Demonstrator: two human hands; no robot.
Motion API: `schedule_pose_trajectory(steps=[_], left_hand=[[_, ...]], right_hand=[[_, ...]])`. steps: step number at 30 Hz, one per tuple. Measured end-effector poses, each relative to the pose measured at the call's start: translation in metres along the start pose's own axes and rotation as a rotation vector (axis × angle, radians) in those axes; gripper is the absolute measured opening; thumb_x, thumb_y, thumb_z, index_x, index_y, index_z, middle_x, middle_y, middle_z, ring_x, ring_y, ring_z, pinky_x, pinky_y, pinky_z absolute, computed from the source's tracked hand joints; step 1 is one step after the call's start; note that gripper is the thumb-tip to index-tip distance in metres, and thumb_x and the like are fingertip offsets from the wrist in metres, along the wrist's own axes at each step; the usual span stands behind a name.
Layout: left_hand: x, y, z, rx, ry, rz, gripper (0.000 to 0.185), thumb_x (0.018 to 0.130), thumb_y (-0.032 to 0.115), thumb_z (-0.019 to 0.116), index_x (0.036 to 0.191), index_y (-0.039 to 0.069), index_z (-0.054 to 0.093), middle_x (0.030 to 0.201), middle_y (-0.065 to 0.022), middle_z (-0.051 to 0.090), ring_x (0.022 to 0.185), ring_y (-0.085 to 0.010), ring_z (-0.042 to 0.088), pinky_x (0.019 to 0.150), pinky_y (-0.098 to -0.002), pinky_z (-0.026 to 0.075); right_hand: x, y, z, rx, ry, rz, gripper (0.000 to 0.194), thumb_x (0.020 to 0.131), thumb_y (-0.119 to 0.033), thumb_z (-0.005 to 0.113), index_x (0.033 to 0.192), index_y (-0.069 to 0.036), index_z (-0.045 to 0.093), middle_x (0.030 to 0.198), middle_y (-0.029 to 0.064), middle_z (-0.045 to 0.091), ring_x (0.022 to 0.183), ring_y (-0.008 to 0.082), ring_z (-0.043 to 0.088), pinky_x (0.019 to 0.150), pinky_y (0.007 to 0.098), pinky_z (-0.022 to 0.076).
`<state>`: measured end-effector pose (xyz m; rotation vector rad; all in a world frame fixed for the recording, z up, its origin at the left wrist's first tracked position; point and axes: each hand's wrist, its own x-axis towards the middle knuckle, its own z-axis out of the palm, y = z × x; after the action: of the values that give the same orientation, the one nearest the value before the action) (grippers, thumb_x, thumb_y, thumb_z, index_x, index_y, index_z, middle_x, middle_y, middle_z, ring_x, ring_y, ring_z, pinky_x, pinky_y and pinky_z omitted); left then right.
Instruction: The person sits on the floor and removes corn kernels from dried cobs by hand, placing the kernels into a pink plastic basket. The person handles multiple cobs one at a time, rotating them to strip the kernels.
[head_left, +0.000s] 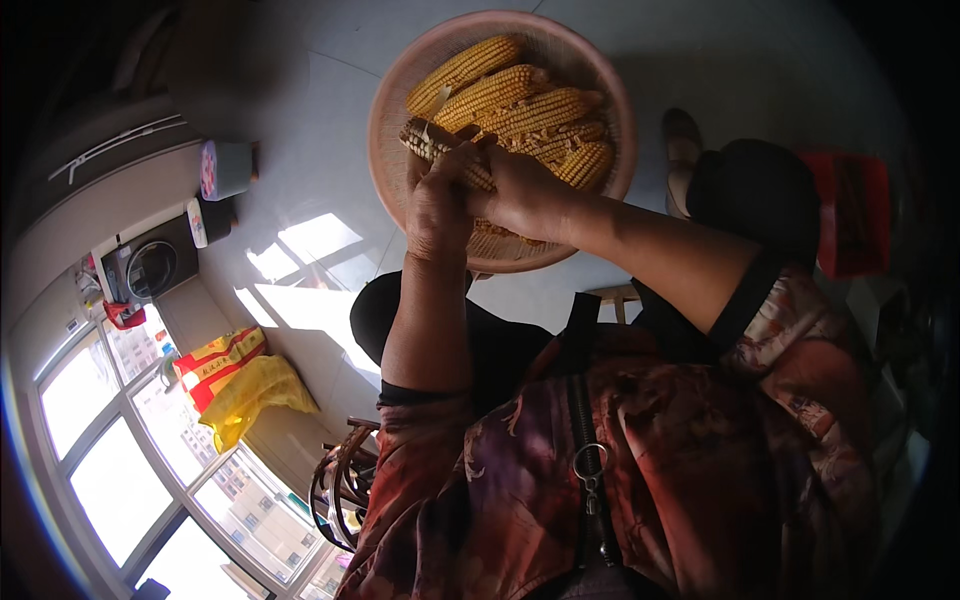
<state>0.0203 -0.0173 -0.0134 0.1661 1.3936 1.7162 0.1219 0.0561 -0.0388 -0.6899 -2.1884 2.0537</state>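
A partly shelled ear of corn (424, 142) lies in both of my hands, over the near left part of a round pink plastic basket (624, 112). My left hand (442, 196) closes around its middle. My right hand (517, 191) grips the same ear from the other side, at the end nearer my body. Several yellow ears of corn (491, 97) rest side by side in the basket, with loose kernels (541, 139) on them. A thin pale strip sticks up beside the held ear. My fingers and palms hide part of that ear.
A red plastic container (870, 217) stands on the floor beyond my right knee. At the left, a yellow and red bag (225, 364) lies by the windows, near a front-loading washing machine (151, 268). A dark rack (345, 480) is beside my left elbow.
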Motion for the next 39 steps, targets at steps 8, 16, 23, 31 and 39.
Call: schedule_pose_trajectory(steps=[8,16,23,31,39], left_hand=[[0.004,-0.018,-0.005,0.115,0.055,-0.003,0.038,0.083,-0.009,0.066,0.119,0.0,0.055,0.106,-0.0129,0.066,0.088,-0.024,0.068,0.075,-0.0329,0.059],[0.015,-0.011,-0.027,0.487,-0.054,0.29,0.026,0.093,0.001,0.058,0.119,-0.003,0.057,0.108,-0.0163,0.062,0.097,-0.026,0.065,0.08,-0.0383,0.055],[0.016,-0.025,-0.048,1.154,-0.128,1.02,0.028,0.088,0.004,0.065,0.113,-0.004,0.058,0.098,-0.0206,0.065,0.089,-0.0357,0.066,0.075,-0.0423,0.055],[0.028,-0.034,-0.058,1.074,-0.125,0.888,0.027,0.094,0.013,0.066,0.116,0.0,0.056,0.102,-0.0148,0.066,0.09,-0.0242,0.066,0.085,-0.0385,0.057],[0.042,-0.049,-0.07,0.696,-0.057,0.512,0.024,0.086,0.0,0.061,0.109,-0.003,0.058,0.092,-0.0162,0.065,0.084,-0.0292,0.066,0.073,-0.0375,0.054]], right_hand=[[-0.006,0.01,0.008,-0.026,0.077,-0.088,0.043,0.092,-0.024,0.064,0.123,0.005,0.058,0.101,0.0238,0.07,0.091,0.0349,0.072,0.083,0.0405,0.0575],[0.002,-0.002,0.001,0.132,-0.029,-0.118,0.057,0.101,-0.041,0.054,0.134,0.005,0.048,0.108,0.0235,0.068,0.102,0.0323,0.069,0.091,0.0385,0.0559],[-0.006,-0.006,0.0,0.163,-0.098,-0.036,0.065,0.104,-0.053,0.04,0.139,0.002,0.046,0.105,0.0192,0.068,0.099,0.0289,0.069,0.088,0.0375,0.0546],[-0.004,-0.005,0.005,0.316,-0.06,-0.011,0.066,0.105,-0.056,0.035,0.136,0.0,0.051,0.11,0.017,0.066,0.105,0.021,0.066,0.091,0.0345,0.0528],[-0.004,-0.01,-0.003,0.378,-0.097,0.1,0.066,0.103,-0.061,0.032,0.123,-0.005,0.06,0.065,0.0024,0.056,0.049,0.0074,0.052,0.043,0.0231,0.0413]])
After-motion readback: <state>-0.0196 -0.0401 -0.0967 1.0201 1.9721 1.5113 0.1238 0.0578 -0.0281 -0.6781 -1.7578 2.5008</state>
